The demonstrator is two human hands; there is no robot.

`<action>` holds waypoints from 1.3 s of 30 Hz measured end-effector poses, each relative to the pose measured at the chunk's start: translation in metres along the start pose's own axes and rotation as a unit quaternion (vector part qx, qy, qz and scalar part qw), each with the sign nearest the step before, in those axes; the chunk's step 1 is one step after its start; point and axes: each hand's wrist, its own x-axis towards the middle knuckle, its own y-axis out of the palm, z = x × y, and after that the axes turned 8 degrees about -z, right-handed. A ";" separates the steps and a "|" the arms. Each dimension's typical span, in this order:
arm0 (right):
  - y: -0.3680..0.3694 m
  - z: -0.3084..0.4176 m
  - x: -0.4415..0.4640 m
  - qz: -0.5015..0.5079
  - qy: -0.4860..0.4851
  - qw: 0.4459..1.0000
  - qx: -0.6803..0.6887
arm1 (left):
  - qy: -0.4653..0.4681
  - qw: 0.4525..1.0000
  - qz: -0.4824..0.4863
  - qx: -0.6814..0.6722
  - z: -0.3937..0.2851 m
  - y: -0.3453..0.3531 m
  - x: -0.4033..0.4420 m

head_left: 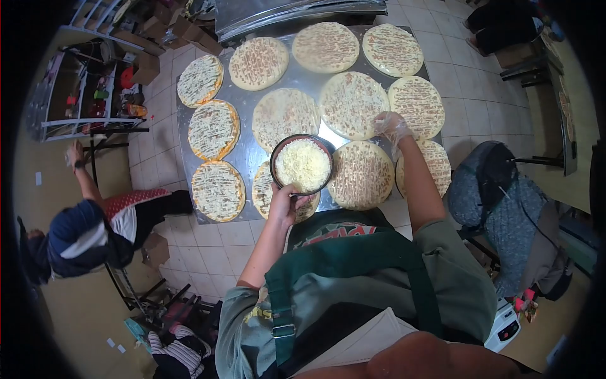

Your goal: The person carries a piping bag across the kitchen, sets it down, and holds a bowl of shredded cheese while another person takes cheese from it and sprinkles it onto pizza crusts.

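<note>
My left hand (285, 203) grips the rim of a dark round bowl (273, 165) full of white grated cheese (303, 165). Over the right edge of a topped pizza (353, 104) is my right hand (392, 127), in a clear plastic glove. Its fingers look curled together; what they hold, if anything, is hidden. Just right of that hand lies another pizza (418, 107), and below it one more (361, 175). The bowl partly covers a pizza (262, 197) beneath it. Three pizzas at the left, such as the middle one (214, 129), show orange edges and white topping.
Several more pizzas fill the metal table (189, 189), up to its far edge. A person in a patterned top (514, 215) is at the right, another person (88, 230) at the left. Shelving (95, 120) stands left, and a metal unit (297, 14) lies beyond the table.
</note>
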 end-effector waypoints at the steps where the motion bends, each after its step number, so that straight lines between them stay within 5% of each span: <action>1: -0.002 0.020 -0.010 0.021 -0.011 0.999 -0.038 | 0.001 1.000 -0.001 -0.002 0.001 -0.003 0.001; 9: 0.030 0.065 -0.007 0.061 -0.127 0.979 -0.148 | 0.011 0.997 -0.045 -0.063 0.008 -0.025 -0.010; 12: 0.039 0.093 0.001 0.124 -0.030 0.980 -0.151 | 0.021 0.997 -0.032 -0.065 0.009 -0.035 -0.016; 15: 0.045 0.103 0.004 0.071 -0.089 0.983 -0.143 | 0.044 0.995 -0.036 -0.078 0.014 -0.044 -0.022; 17: 0.060 0.087 0.023 0.008 -0.108 0.994 0.011 | 0.037 0.994 -0.045 -0.094 0.019 -0.052 -0.022; 18: 0.061 0.090 0.032 0.012 -0.113 0.994 0.011 | 0.028 0.993 -0.048 -0.106 0.021 -0.055 -0.023; 20: 0.062 0.097 0.052 0.028 -0.129 0.969 -0.210 | 0.037 0.991 -0.062 -0.115 0.022 -0.054 -0.032; 25: 0.052 0.097 0.090 -0.065 -0.192 0.973 -0.111 | 0.053 0.987 -0.082 -0.125 0.023 -0.055 -0.043; 28: 0.035 0.111 0.096 -0.047 -0.168 0.968 -0.180 | 0.057 0.977 -0.092 -0.181 0.029 -0.062 -0.039; 33: 0.055 0.129 0.075 0.120 -0.142 0.983 -0.013 | 0.043 0.986 -0.074 -0.143 0.039 -0.073 -0.030; 35: 0.064 0.146 0.058 0.108 -0.193 0.961 -0.165 | 0.038 0.986 -0.074 -0.142 0.038 -0.073 -0.031; 39: 0.082 0.168 0.033 0.139 -0.158 0.943 -0.256 | 0.053 0.985 -0.094 -0.137 0.030 -0.066 -0.047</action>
